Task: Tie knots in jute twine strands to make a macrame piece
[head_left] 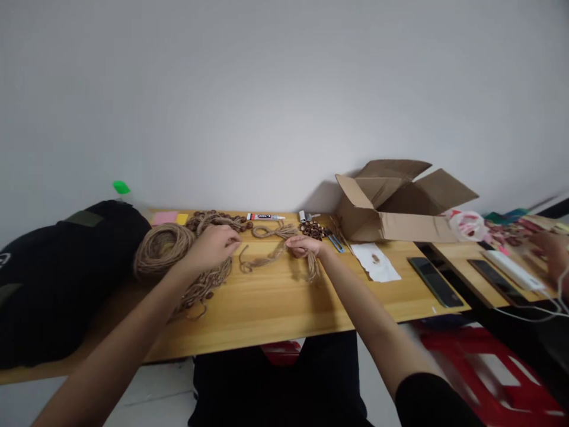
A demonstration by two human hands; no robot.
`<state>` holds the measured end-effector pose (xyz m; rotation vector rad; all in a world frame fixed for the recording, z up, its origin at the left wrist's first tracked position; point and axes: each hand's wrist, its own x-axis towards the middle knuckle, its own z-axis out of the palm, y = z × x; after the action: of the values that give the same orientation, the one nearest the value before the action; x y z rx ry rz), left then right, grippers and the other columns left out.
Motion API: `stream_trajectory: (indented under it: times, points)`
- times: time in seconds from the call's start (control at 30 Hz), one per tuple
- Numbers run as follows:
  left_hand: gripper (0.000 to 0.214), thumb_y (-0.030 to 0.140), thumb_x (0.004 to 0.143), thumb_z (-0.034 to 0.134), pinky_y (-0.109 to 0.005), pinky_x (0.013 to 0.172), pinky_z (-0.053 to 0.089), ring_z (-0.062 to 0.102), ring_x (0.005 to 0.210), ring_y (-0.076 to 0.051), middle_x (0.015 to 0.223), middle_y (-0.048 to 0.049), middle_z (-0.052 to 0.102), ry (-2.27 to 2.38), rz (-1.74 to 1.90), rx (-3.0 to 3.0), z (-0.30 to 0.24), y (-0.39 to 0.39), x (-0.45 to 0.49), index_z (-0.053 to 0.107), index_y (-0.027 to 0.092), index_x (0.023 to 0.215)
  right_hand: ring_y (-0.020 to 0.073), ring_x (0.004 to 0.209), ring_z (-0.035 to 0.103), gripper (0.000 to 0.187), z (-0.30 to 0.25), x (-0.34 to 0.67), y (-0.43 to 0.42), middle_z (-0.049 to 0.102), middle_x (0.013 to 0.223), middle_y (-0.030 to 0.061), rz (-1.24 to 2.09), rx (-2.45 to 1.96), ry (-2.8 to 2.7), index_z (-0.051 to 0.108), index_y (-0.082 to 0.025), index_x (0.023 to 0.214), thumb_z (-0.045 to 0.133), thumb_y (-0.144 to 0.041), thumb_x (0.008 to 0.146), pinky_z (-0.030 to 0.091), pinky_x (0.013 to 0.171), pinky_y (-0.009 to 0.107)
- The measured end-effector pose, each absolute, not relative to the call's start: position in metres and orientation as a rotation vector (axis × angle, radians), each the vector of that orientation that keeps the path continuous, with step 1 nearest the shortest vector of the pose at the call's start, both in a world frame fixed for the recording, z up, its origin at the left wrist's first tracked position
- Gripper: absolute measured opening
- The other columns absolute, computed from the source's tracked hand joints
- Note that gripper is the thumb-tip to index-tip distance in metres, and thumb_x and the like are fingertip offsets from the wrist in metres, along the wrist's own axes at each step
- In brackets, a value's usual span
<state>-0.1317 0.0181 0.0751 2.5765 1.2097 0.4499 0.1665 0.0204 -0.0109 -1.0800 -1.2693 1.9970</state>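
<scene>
My right hand (304,245) is closed in a pinch on a piece of braided jute twine (264,260). Its loose end trails left across the table, and frayed strands hang below my fingers. To the left, my left hand (216,245) hovers by a heap of knotted jute cords with brown beads (205,290). The fingertips of that hand are drawn together; whether anything thin lies between them is too small to see. A ball of jute twine (165,250) sits beside my left wrist. Behind my hands lies a looped bundle of twine (271,231).
A glue tube (265,217), brown beads (312,229) and a blue cutter (336,243) lie toward the wall. Right are white paper (376,263), an open cardboard box (413,228) and a phone (435,282). A black bag (75,273) stands left; another person's hand (553,252) is far right.
</scene>
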Motion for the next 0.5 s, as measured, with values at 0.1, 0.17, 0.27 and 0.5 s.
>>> stream_trajectory:
  times: [0.1,0.17,0.27,0.5]
  points:
    - [0.019,0.022,0.079,0.05,-0.03,0.08,0.043,0.057,0.087,-0.019,0.089,-0.0067,0.063,1.077,0.419,2.603,0.063,0.003,-0.086,0.067,0.017,0.086,0.0031,0.029,0.022,0.028,-0.015,0.169,0.016,0.036,0.031,-0.0127,1.975,-0.964,-1.221,0.051,-0.013,0.08,0.067,-0.032,0.068,0.012,0.035,0.018]
    - [0.018,0.023,0.08,0.052,-0.032,0.084,0.042,0.056,0.091,-0.02,0.094,-0.0078,0.062,1.026,0.428,2.626,0.051,-0.005,-0.06,0.066,0.017,0.089,0.0033,0.029,0.023,0.027,-0.016,0.17,0.014,0.035,0.031,-0.0128,1.968,-0.908,-1.206,0.05,-0.014,0.079,0.067,-0.032,0.069,0.012,0.035,0.018]
    - [0.02,0.024,0.081,0.052,-0.034,0.084,0.043,0.055,0.096,-0.022,0.1,-0.0088,0.06,1.09,0.473,2.623,0.036,-0.014,-0.034,0.063,0.018,0.097,0.0037,0.029,0.025,0.027,-0.017,0.169,0.014,0.035,0.032,-0.0126,1.971,-0.855,-1.205,0.05,-0.013,0.078,0.067,-0.032,0.07,0.012,0.035,0.018]
    - [0.013,0.023,0.078,0.055,-0.035,0.081,0.046,0.059,0.085,-0.019,0.09,-0.007,0.063,1.181,0.545,2.381,0.026,-0.002,-0.015,0.061,0.017,0.087,0.0034,0.028,0.022,0.025,-0.018,0.177,0.014,0.034,0.032,-0.0133,2.018,-0.686,-1.19,0.051,-0.014,0.078,0.067,-0.032,0.072,0.013,0.035,0.019]
